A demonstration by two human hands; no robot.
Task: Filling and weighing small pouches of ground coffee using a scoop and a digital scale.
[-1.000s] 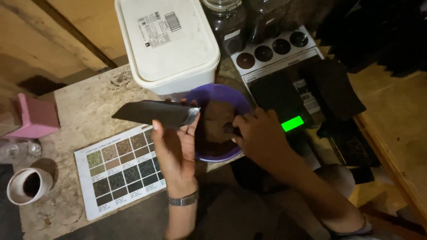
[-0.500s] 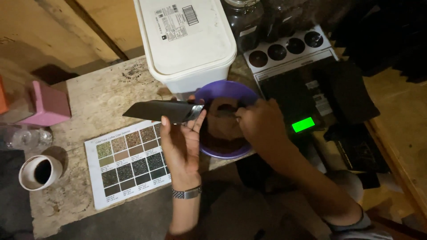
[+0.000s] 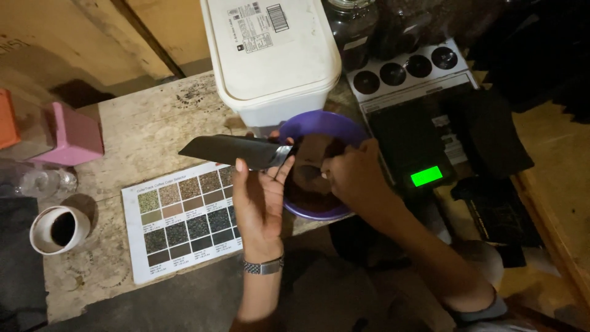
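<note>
1. The left hand [image 3: 261,200] holds a dark foil pouch [image 3: 236,151] on its side, fingers curled under it and thumb on top, with the pouch's open silvery mouth pointing at the purple bowl [image 3: 319,126].
2. The right hand [image 3: 350,178] reaches into the bowl, fingers bunched around something I cannot make out; whether it grips a scoop or the grounds themselves is hidden.
3. The bowl sits at the tabletop's near edge, touching the front of a white lidded tub [image 3: 270,55], and holds dark brown ground material [image 3: 307,184].
4. As a judgement: the material is mostly in the bowl, the pouch looks flat, so filling seems barely begun.
5. A colour reference chart [image 3: 181,218] lies near the front edge, left of the left hand; a white cup [image 3: 55,229] with dark contents stands toward the left edge.
6. A black scale with a lit green display [image 3: 426,176] lies right of the bowl.
</note>
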